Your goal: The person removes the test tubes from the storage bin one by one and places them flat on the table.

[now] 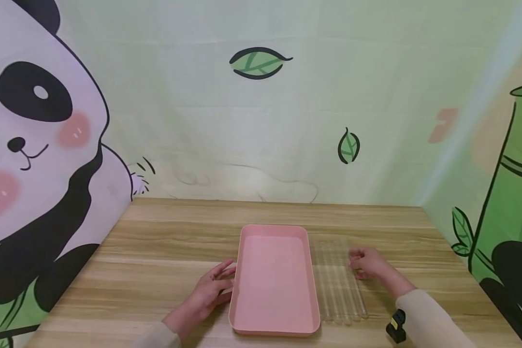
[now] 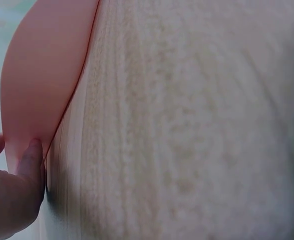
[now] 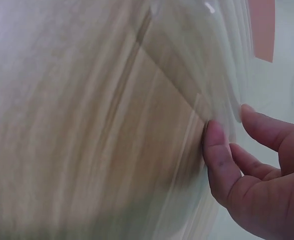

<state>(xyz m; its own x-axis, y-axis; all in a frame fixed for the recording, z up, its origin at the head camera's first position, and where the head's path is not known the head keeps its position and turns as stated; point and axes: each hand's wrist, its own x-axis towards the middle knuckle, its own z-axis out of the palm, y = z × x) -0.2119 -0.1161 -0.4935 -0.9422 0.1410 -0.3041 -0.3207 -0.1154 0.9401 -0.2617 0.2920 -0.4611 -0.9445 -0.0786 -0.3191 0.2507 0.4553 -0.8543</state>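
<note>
A shallow pink rectangular tray (image 1: 275, 280) lies lengthwise on the table. My left hand (image 1: 210, 292) is at its left side, fingers loosely extended; in the left wrist view a fingertip (image 2: 34, 146) rests against the tray's outer wall (image 2: 46, 60). Beside the tray's right side lies a row of long clear tube shapes (image 1: 337, 285) with rounded near ends, see-through to the wood grain. At the row's right edge is my right hand (image 1: 369, 266). In the right wrist view its fingers are slightly bent, with the fingertips (image 3: 214, 131) right at the clear edge.
The wood-grain table (image 1: 174, 241) runs back to a fabric wall (image 1: 178, 121) printed with a panda and leaves. A small black device (image 1: 397, 326) sits at the right wrist, by the pale sleeve (image 1: 430, 319).
</note>
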